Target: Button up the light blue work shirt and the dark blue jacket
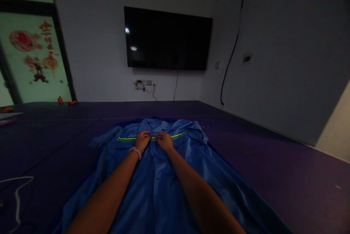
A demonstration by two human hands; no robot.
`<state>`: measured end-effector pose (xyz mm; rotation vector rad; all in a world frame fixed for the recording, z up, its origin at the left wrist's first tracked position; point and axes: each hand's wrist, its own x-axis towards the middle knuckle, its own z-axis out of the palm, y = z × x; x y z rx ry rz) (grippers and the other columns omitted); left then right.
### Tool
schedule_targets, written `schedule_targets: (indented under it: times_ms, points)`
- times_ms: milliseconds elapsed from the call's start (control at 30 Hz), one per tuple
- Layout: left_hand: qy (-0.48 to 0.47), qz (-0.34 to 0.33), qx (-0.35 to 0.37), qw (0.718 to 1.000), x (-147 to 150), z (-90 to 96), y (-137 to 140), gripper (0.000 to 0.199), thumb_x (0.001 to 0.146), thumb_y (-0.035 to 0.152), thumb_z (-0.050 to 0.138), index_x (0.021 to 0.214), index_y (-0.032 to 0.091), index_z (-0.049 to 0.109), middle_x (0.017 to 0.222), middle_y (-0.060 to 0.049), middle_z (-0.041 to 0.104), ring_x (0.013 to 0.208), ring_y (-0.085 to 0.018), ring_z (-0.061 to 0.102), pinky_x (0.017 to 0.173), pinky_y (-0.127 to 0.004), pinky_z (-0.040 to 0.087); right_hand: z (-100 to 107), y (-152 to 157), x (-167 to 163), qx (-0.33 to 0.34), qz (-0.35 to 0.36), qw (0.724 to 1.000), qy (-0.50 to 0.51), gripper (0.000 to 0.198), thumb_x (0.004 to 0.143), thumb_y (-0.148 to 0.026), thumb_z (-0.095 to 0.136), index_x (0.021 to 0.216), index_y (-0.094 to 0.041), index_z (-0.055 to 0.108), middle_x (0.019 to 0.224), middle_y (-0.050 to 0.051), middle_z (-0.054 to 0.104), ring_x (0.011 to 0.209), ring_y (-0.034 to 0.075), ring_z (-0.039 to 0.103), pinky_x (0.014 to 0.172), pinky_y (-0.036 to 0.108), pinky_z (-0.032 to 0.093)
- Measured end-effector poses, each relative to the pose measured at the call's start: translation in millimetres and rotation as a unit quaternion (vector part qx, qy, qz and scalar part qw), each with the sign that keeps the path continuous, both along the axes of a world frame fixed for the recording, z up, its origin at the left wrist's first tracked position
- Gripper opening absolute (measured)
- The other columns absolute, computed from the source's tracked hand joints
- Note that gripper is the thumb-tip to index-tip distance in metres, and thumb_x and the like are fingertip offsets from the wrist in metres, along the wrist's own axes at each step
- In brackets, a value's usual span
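Shirt (157,175): lying flat, low in the middle of the frame. At its green stripe (178,135): left hand (143,141) and right hand (164,141), both curled. Cannot tell about either grip, pinching cloth or loose.

Count one left hand (143,142), one right hand (165,142): two in all. Log one blue shirt (161,190), one wristband (139,153), one television (168,41), two bright reflections (133,48). Tally three orange objects (60,100), one white cable (18,205), one thick black cable (237,37), at least two thin cords (176,85). Mark several red decorations (22,41), too blurred for exact count.
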<state>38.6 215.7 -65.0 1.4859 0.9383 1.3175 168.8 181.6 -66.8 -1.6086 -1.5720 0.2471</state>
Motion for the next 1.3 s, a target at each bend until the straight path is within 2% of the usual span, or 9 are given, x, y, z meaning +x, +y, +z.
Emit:
schedule_targets:
  times_ms: [333, 767, 1300]
  points:
    - [0.021, -0.039, -0.002, 0.999, 2.3, 1.1, 1.5, 0.029, 0.064, 0.013, 0.054, 0.092, 0.012, 0.060, 0.047, 0.008, 0.045, 0.039, -0.006, 0.034, 0.042, -0.019, 0.025, -1.5, 1.4, 0.3, 0.004, 0.004, 1.000, 0.001, 0.017, 0.075, -0.021, 0.055, 0.084, -0.017, 0.069, 0.064, 0.002, 0.066, 0.056, 0.011, 0.058, 0.049, 0.017, 0.036]
    - [-0.021, -0.077, -0.010, 0.997, -2.0, 0.2, 0.0, 0.040, 0.064, 0.015, 0.056, 0.104, 0.013, 0.056, 0.050, 0.007, 0.047, 0.042, -0.006, 0.038, 0.043, -0.018, 0.026, -0.3, -0.2, 1.1, 0.004, 0.011, 1.000, 0.009, 0.019, 0.076, -0.021, 0.053, 0.085, -0.017, 0.068, 0.060, 0.001, 0.064, 0.053, 0.011, 0.056, 0.048, 0.017, 0.036]
    - [-0.043, -0.075, -0.019, 0.996, -1.9, 1.9, 1.0, 0.039, 0.063, 0.016, 0.058, 0.102, 0.015, 0.057, 0.052, 0.007, 0.047, 0.042, -0.006, 0.039, 0.044, -0.018, 0.029, 0.8, -1.1, -0.5, -0.007, 0.022, 1.000, 0.011, 0.016, 0.075, -0.018, 0.054, 0.084, -0.018, 0.067, 0.062, 0.001, 0.065, 0.056, 0.012, 0.059, 0.052, 0.017, 0.038]
